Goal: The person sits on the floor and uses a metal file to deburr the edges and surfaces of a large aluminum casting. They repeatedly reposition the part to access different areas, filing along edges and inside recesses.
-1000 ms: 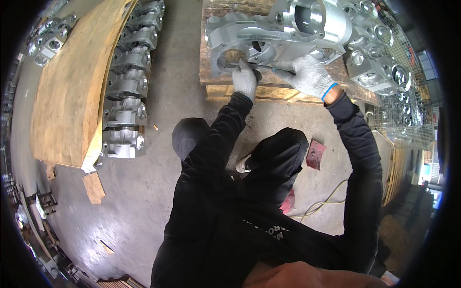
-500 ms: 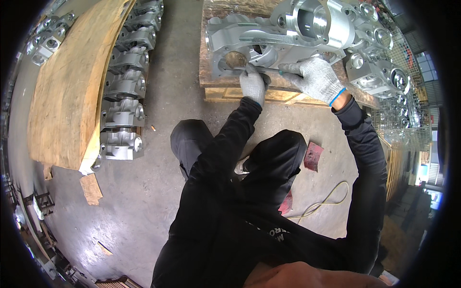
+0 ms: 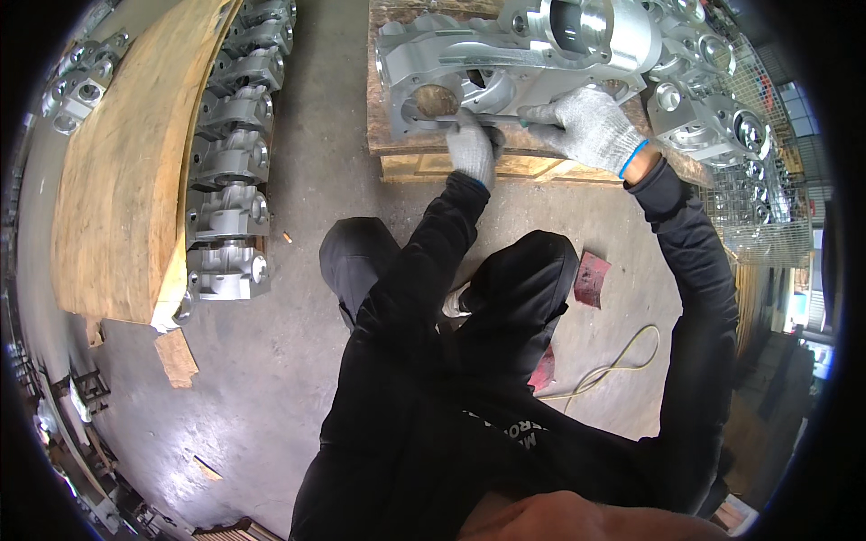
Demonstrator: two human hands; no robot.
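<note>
- Workshop, head view: concrete floor all round; a row of silver castings stands beside a wooden sheet to the person's left. One red piece lies near the right knee.
- Wooden counter ahead carries the large metal casting, round opening toward its left end.
- Slim bar-shaped tool lies crosswise at the casting's near side; contact of its tip cannot be confirmed.
- Right grip, gloved: clenched on the tool's greenish end.
- Left grip, gloved: fingers closed on the bar.
- Change over the last second: both grips sit slightly farther right along the casting; tool remains between them.
- Assessment: same work apparently continuing at the near edge; no new step evident.
</note>
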